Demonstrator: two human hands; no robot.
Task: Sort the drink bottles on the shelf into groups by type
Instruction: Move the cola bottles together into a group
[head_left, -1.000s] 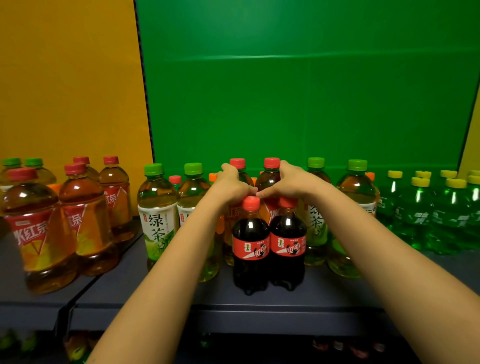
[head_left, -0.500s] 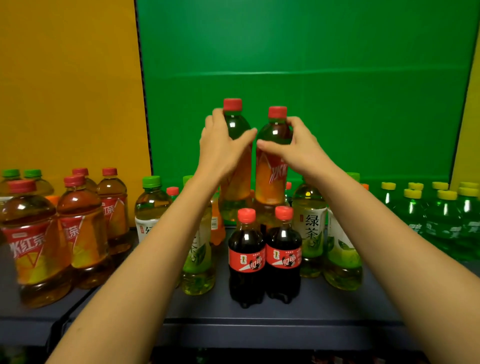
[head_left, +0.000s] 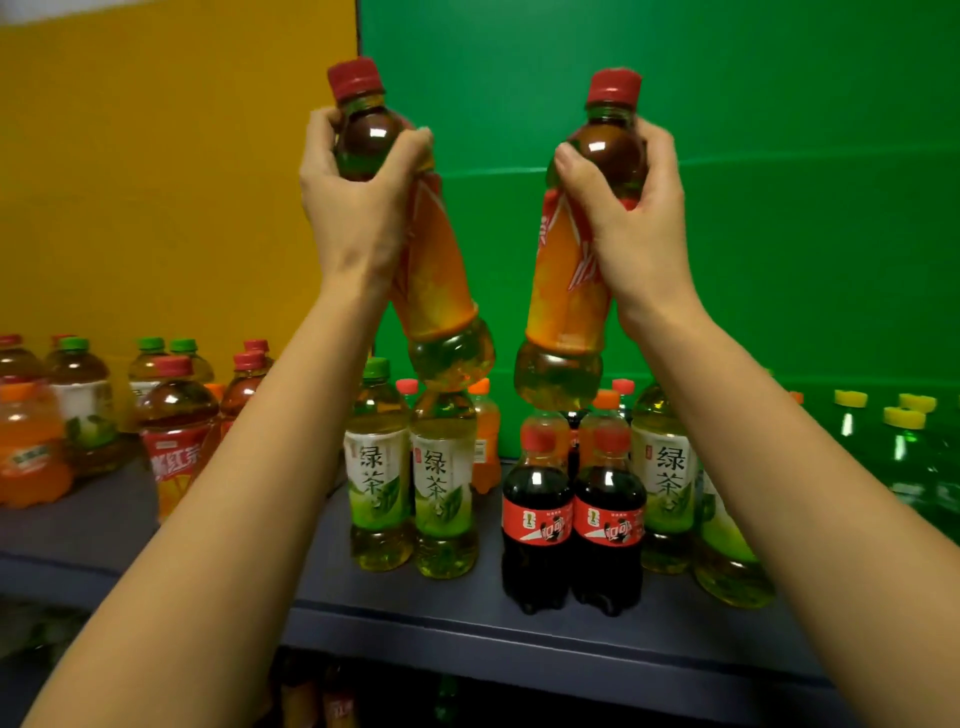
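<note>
While raised above the shelf (head_left: 467, 618), left hand (head_left: 353, 192) grips one tea bottle (head_left: 441, 270); right hand (head_left: 628, 208), at 3 o'clock, grips another (head_left: 566, 291).

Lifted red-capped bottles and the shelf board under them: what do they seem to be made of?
Left lifted bottle and right lifted bottle: probably clear glossy plastic, as highlights sit on the shoulders and liquid shows through the bases. Film wraps: printed orange and red, slight sheen. Caps: opaque red plastic, duller. Shelf: matt dark board, painted metal or laminate; cannot tell which.
</note>
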